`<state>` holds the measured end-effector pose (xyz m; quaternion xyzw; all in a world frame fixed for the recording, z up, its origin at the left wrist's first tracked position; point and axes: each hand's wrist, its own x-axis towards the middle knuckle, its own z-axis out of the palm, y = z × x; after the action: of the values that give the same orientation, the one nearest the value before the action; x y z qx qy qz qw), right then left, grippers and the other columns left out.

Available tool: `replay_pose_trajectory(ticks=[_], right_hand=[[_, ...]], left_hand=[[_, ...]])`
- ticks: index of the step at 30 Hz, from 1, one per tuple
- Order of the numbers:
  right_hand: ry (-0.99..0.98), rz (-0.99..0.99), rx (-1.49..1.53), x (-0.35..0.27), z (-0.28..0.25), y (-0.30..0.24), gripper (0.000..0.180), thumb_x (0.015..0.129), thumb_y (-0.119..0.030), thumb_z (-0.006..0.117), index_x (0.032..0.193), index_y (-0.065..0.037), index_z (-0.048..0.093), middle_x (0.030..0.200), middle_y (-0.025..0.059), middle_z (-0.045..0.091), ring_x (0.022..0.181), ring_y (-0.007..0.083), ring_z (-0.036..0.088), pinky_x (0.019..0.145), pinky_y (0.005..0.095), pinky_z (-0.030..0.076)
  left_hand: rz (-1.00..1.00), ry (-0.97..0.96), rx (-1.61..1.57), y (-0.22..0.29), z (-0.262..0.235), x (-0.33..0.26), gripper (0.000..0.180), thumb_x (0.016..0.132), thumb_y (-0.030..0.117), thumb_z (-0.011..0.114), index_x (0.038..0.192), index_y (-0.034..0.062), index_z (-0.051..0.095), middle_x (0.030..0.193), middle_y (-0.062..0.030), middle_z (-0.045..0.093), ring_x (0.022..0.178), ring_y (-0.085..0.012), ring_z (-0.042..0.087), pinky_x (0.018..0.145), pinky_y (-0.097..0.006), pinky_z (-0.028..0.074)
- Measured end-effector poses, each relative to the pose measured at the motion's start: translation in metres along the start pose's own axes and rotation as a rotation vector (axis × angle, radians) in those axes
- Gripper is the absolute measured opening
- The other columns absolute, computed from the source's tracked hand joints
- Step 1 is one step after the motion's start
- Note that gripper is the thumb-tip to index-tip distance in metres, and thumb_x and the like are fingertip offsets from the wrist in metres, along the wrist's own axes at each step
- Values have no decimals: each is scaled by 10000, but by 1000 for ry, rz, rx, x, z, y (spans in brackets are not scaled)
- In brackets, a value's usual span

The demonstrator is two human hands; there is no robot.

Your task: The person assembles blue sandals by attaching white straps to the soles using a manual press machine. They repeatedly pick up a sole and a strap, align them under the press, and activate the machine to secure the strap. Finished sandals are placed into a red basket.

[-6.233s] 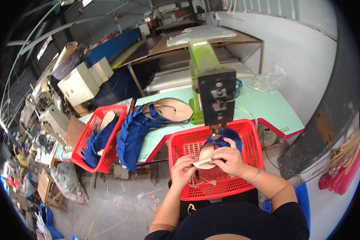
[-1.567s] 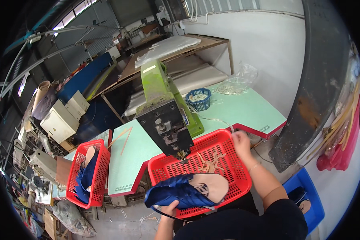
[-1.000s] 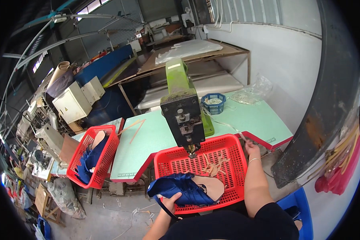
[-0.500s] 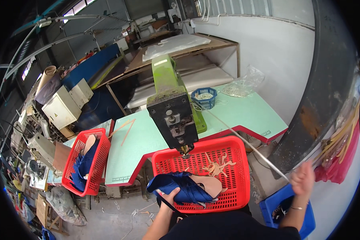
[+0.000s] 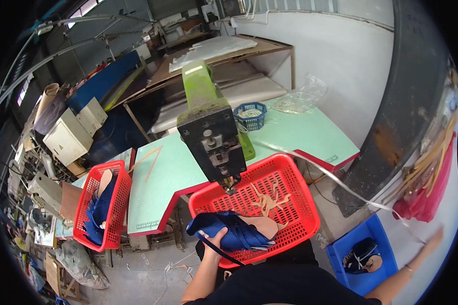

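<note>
My left hand (image 5: 217, 245) is closed around a bundle of dark blue shoe uppers (image 5: 229, 231) with a tan insole-shaped piece (image 5: 262, 227) at its right end. The bundle rests in a large red basket (image 5: 310, 216) in front of me. Stretched far out to the right, my right hand (image 5: 432, 239) is blurred and closed on the end of a long white strip (image 5: 347, 187). The strip runs slackly back past the basket's far edge to the green machine. That machine's black head (image 5: 213, 145) stands just above the basket's far left part.
Tan scrap strips (image 5: 269, 201) lie in the red basket. A second red basket (image 5: 118, 203) with blue pieces stands left. A blue bin (image 5: 387, 239) sits low right. On the pale green table (image 5: 295, 134) is a small blue basket (image 5: 250, 116). A dark pillar (image 5: 387, 117) rises right.
My right hand has swung outward to the right and slightly down, drawing the white strip farther out. The strip, taut before, now curves. My left hand stays on the uppers.
</note>
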<state>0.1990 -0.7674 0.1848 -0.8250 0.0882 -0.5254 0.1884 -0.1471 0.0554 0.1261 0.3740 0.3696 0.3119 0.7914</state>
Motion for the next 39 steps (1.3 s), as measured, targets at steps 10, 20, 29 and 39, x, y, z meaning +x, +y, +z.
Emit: replay_pose_trajectory(ticks=[10, 20, 29, 39], right_hand=[[-1610, -894, 1141, -317, 17, -611, 184, 831, -133, 517, 923, -39, 646, 855, 143, 642, 820, 271, 623, 755, 389, 482], [-1794, -691, 1152, -357, 23, -658, 98, 758, -105, 586, 796, -29, 635, 802, 150, 641, 686, 281, 629, 641, 357, 496], [-2614, 119, 1481, -447, 21, -638, 145, 739, -40, 616, 873, 12, 635, 674, 42, 581, 563, 142, 515, 524, 289, 431], [-2691, 210, 1424, -464, 27, -643, 157, 734, -35, 623, 883, 12, 635, 671, 25, 573, 564, 121, 509, 510, 279, 423]], left_hand=[[242, -141, 207, -1, 19, -48, 534, 670, -79, 689, 1158, 6, 489, 1072, -120, 578, 982, -258, 579, 864, -383, 488], [44, -78, -231, 3, -50, -59, 601, 618, -108, 554, 1193, 26, 442, 1131, -140, 537, 1058, -326, 536, 921, -484, 439], [-46, -292, -126, 7, -26, -49, 588, 645, -51, 573, 1213, 51, 457, 1152, -133, 548, 1084, -331, 518, 968, -452, 396], [286, -195, 590, 1, -20, -33, 439, 720, 27, 586, 1152, 48, 514, 1122, -134, 569, 1077, -323, 519, 951, -427, 397]])
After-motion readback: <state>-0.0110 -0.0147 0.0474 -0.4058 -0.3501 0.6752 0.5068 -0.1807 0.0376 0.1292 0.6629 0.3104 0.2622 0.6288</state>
